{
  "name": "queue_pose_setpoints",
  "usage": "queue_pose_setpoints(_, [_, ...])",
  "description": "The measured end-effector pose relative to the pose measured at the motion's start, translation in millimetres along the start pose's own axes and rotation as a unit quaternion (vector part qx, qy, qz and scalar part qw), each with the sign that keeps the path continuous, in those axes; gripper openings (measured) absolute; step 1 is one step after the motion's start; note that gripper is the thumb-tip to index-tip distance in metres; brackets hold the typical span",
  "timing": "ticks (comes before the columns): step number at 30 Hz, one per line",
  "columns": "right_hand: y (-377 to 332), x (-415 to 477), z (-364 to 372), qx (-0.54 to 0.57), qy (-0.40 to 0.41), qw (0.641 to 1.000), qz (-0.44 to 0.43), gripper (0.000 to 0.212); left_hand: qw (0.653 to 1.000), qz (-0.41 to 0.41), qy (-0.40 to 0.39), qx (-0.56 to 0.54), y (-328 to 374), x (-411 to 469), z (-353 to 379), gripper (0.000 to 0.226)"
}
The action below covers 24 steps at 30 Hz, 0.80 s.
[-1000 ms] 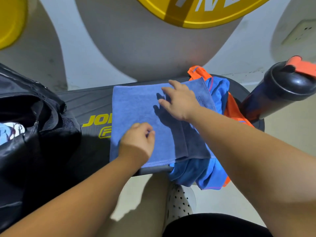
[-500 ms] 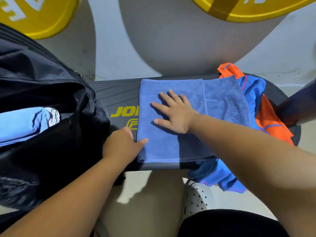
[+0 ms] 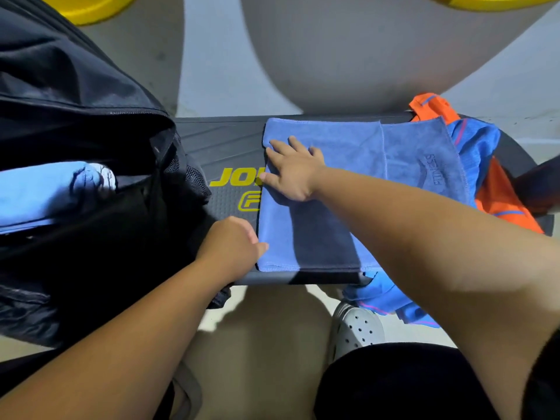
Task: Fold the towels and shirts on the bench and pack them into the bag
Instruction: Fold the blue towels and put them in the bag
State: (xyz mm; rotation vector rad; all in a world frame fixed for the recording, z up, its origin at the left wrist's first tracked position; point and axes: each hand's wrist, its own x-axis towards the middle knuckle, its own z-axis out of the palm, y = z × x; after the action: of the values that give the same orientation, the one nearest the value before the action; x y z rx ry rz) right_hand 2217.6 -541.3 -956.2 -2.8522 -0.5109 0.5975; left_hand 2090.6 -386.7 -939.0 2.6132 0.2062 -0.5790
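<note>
A folded blue towel (image 3: 342, 165) lies flat on the black bench (image 3: 221, 147). My right hand (image 3: 292, 169) lies on the towel's left edge with its fingers spread flat. My left hand (image 3: 231, 245) is at the towel's near left corner, thumb touching the edge; its fingers are hidden. Under the towel's right end lie a blue shirt (image 3: 475, 140) and an orange shirt (image 3: 500, 195), the blue one hanging off the bench front. The open black bag (image 3: 75, 116) stands at the left with a light blue folded cloth (image 3: 39, 189) inside.
A dark object (image 3: 542, 183) pokes in at the right edge by the orange shirt. My white perforated shoe (image 3: 356, 328) is on the floor below the bench. Yellow discs (image 3: 91, 7) lie on the floor beyond.
My right hand has slid left across the towel to its left edge. My left hand moved from on top of the towel to its near left corner.
</note>
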Motion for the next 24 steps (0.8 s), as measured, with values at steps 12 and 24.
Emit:
queue_pose_setpoints(12, [-60,5,0,0.115,-0.024,0.990,-0.081,0.062,0.939,0.046,0.007,0.340,3,-26,-29,0.019])
queue_pose_setpoints(24, [88,-54,-18,0.135,0.116,0.979,0.103,0.058,0.984,0.174,-0.045,0.010,73,-17,32,0.025])
